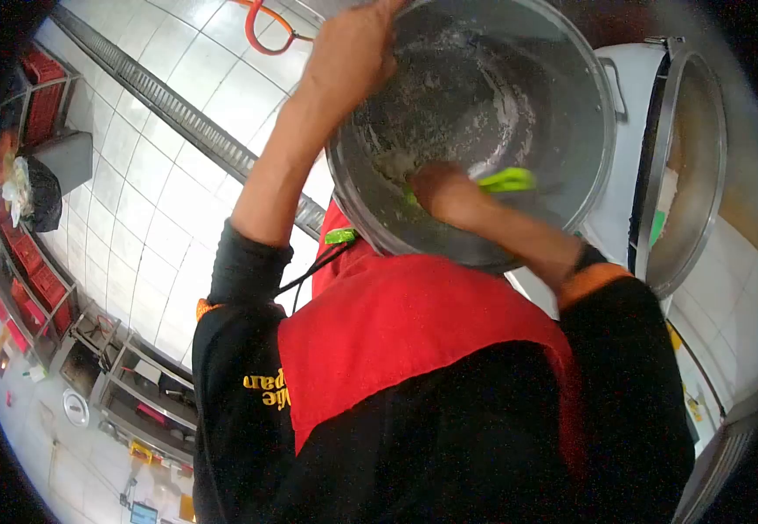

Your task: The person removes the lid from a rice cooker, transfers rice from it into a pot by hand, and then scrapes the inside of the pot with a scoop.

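A large metal pot is tipped toward me, and whitish residue streaks its dark inner wall. My left hand is closed at the pot's upper left rim; its fingertips are partly hidden at the frame's top edge. Inside the pot, my right hand is closed around a tool with a bright green handle. The handle's end sticks out to the right of the fist. My right hand is smeared by motion, and the tool's working end, low against the wall, cannot be made out.
A second round metal vessel stands at the right, with a green and white item inside. An orange-red hose loops at the top. A floor drain grate crosses the tiles. Red crates and metal shelving line the left.
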Action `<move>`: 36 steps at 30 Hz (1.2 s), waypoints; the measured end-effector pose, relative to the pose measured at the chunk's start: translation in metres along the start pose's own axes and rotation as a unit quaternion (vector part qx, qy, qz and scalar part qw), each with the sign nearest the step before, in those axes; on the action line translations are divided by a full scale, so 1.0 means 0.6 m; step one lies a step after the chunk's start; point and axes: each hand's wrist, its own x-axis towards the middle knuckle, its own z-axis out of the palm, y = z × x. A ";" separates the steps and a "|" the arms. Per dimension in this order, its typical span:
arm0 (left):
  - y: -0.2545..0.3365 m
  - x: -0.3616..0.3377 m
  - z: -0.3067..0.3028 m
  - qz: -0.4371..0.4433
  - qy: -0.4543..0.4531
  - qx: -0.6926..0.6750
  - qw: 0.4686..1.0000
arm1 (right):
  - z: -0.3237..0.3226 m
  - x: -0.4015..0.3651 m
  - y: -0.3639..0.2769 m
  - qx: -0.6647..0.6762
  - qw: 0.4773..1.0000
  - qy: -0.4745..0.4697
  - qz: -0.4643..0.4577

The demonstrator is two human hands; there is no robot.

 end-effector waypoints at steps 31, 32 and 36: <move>-0.006 0.006 0.004 -0.009 -0.005 -0.011 1.000 | 0.088 0.024 0.109 -0.023 0.999 -0.043 -0.017; -0.012 0.004 0.009 0.010 0.008 -0.009 1.000 | 0.049 0.036 0.139 0.012 0.997 -0.069 0.029; -0.020 0.003 0.016 0.002 0.002 0.024 1.000 | -0.074 0.082 0.228 0.026 0.977 0.031 0.208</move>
